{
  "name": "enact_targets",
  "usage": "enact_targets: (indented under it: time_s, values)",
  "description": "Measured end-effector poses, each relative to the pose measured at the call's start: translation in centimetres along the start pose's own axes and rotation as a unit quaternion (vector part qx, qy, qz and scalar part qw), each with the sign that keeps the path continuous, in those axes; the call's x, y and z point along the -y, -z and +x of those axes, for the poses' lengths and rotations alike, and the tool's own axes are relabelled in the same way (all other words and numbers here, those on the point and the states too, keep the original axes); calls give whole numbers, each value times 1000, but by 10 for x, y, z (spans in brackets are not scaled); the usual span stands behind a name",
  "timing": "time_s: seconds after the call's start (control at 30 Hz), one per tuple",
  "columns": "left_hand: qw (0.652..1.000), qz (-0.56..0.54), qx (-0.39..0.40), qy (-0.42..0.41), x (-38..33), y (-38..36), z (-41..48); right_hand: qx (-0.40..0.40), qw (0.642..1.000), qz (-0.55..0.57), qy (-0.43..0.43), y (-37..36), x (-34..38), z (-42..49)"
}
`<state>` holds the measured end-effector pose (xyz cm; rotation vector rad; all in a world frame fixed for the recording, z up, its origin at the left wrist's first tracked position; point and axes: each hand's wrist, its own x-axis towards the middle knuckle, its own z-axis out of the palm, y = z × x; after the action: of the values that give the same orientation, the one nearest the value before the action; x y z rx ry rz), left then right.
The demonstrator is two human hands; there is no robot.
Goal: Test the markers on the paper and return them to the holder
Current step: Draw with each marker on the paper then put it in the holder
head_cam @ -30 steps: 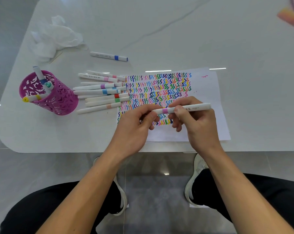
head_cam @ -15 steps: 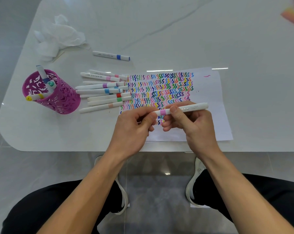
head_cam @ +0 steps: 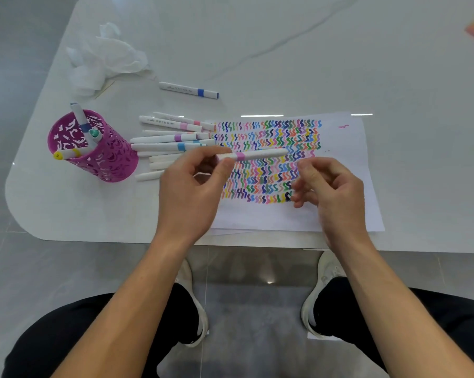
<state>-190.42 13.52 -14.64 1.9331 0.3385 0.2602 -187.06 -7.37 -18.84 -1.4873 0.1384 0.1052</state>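
Since the right hand (head_cam: 329, 186) has let go, empty, the left hand (head_cam: 190, 188) alone pinches the white pink-banded marker (head_cam: 254, 154), probably bound for the magenta lattice holder (head_cam: 105, 159).

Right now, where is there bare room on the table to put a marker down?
The table is bare right of the paper and beyond its far edge. A small patch lies in front of the holder. Crowded: the marker pile between holder and paper, and the tissue corner.

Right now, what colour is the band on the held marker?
The marker has a pinkish-purple band; head view shows it best.
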Motion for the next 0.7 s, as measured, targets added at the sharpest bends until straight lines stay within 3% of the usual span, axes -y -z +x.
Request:
enact_targets:
  time_s: [0.2, 0.5, 0.7]
  values:
    - [989, 33, -123, -78, -2, 29, 9, -82, 996, -8, 19, 5, -3, 4]
    - [945, -45, -288, -149, -13, 60, 18, -95, 995, -26, 31, 3, -5, 3]
    - [910, 12, -360, -204, -3, 88, 23, -95, 994, -35, 37, 0, -3, 1]
